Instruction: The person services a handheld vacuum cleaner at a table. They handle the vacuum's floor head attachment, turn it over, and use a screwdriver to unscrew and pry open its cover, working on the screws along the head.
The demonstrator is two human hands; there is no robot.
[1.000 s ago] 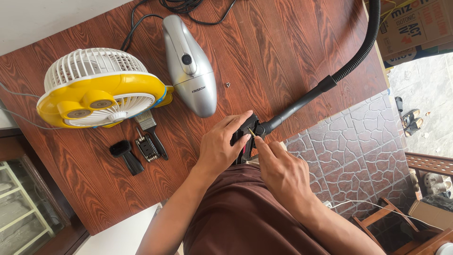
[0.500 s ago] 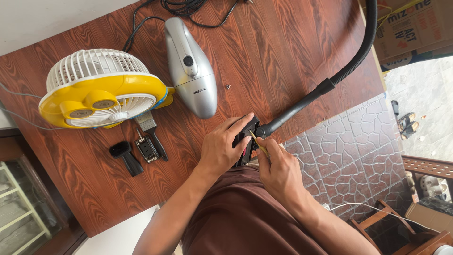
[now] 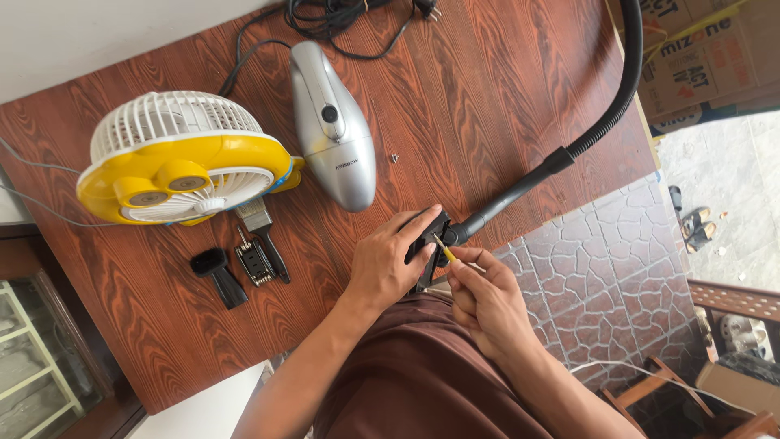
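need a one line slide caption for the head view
Left hand steadies the black nozzle of a vacuum hose while right hand applies a small yellow-handled tool, at a wooden table.

Wooden table [image 3: 504, 106] (patterned floor tiles [image 3: 601, 276]).

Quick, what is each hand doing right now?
Left hand: closed around the black plastic nozzle piece at the end of the black ribbed hose.
Right hand: fingers pinched on a thin yellow-handled tool touching that piece.

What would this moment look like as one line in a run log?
left hand: grips black nozzle on hose | right hand: holds yellow tool at nozzle | table: fan, silver vacuum
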